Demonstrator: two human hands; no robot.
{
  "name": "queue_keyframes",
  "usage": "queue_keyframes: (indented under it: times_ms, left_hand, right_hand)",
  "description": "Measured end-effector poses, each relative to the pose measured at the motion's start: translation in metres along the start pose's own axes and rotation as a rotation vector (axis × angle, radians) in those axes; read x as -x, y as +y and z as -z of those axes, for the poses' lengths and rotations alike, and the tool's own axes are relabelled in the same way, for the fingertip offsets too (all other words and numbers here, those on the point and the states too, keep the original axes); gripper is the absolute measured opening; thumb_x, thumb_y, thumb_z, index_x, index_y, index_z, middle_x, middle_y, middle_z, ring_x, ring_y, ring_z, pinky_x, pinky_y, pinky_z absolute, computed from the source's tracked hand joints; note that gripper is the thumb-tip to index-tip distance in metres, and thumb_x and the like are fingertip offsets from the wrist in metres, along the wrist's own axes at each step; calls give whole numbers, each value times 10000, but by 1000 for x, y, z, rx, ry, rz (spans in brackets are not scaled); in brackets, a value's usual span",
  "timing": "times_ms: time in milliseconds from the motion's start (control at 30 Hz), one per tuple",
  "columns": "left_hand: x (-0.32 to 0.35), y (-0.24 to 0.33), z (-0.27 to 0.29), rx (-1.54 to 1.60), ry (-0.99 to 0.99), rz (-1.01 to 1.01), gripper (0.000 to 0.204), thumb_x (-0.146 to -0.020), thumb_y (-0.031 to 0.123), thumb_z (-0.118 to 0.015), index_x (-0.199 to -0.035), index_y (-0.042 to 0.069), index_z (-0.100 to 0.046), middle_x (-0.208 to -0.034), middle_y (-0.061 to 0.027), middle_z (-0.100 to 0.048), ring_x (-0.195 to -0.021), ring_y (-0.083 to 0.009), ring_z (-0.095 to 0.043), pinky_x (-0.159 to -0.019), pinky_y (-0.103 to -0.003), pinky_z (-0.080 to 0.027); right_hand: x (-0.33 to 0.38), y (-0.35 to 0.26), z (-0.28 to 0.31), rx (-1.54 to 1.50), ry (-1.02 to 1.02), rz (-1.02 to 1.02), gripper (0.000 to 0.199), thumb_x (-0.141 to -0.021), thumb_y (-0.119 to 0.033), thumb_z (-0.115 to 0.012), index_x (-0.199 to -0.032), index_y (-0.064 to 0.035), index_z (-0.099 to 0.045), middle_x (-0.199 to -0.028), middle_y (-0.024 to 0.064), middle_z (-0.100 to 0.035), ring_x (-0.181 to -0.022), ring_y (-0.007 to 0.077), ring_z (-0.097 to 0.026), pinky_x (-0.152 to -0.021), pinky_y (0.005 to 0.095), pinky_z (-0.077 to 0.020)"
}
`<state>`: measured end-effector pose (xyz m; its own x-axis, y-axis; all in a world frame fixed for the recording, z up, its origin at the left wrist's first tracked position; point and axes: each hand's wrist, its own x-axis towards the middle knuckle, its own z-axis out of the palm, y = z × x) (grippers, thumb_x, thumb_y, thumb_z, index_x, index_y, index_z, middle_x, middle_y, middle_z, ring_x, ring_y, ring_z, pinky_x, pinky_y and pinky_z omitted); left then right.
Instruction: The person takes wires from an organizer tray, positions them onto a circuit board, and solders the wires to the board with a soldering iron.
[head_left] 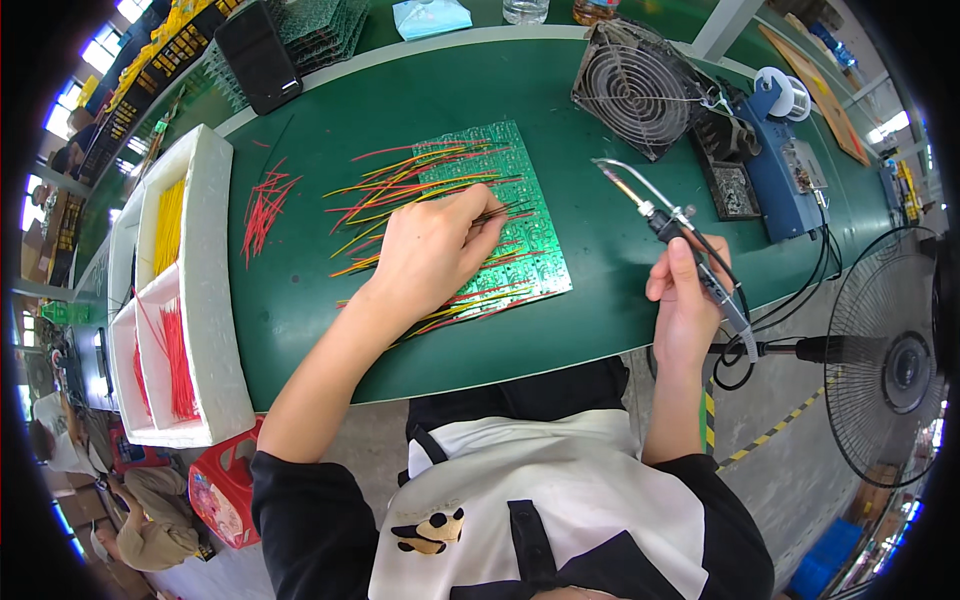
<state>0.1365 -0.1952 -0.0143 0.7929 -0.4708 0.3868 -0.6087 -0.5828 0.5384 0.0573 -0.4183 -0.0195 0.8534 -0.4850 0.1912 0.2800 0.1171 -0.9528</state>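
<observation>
My left hand (435, 245) is over a green circuit board (545, 265) on the green table. Its thumb and forefinger pinch a thin dark wire against the board; the fingers partly hide the wire's end. Rows of red, yellow and black wires (375, 185) lie across the board, and their loose ends stick out past its left edge. To the right of the board, my right hand (685, 295) is closed around the handle of a soldering iron (662, 225). A thin curved metal solder-feed tube (640, 180) runs alongside it. The iron's tip points up and left, apart from the board.
Left of the board are loose red wires (265, 210) and a white foam box (225, 350) holding yellow and red wires. A square fan (635, 90), a blue soldering station (775, 170) with a solder spool (790, 95), and a phone (255, 60) sit farther back. A large fan (890, 360) stands right.
</observation>
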Motion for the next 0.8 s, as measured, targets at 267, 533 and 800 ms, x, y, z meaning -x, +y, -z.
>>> queue_keyframes:
  times_ms: [267,533,800]
  left_hand:
    - [0,-1,-2,6,2,-13,81,-779,86,-631,-773,26,-577,-651,-73,-610,-490,-170,-543,-465,-274,-422]
    - [2,-5,-6,-5,60,-56,81,-770,76,-620,-757,36,-550,-611,-64,-584,-482,-183,-548,-437,-294,-410]
    - [2,-4,-7,-4,82,-73,86,-764,81,-607,-752,48,-529,-586,-60,-563,-483,-214,-554,-418,-325,-399]
  right_hand:
    - [9,1,-5,-23,-100,-58,165,-834,-90,-615,-842,-25,-463,-583,71,-541,-413,74,-455,-389,188,-359]
    - [11,1,-7,57,-147,-62,197,-815,-98,-640,-819,-30,-456,-579,65,-541,-412,55,-453,-376,176,-351]
    - [12,1,-8,71,-183,-75,201,-810,-99,-649,-814,-35,-458,-577,58,-550,-411,49,-460,-371,169,-352]
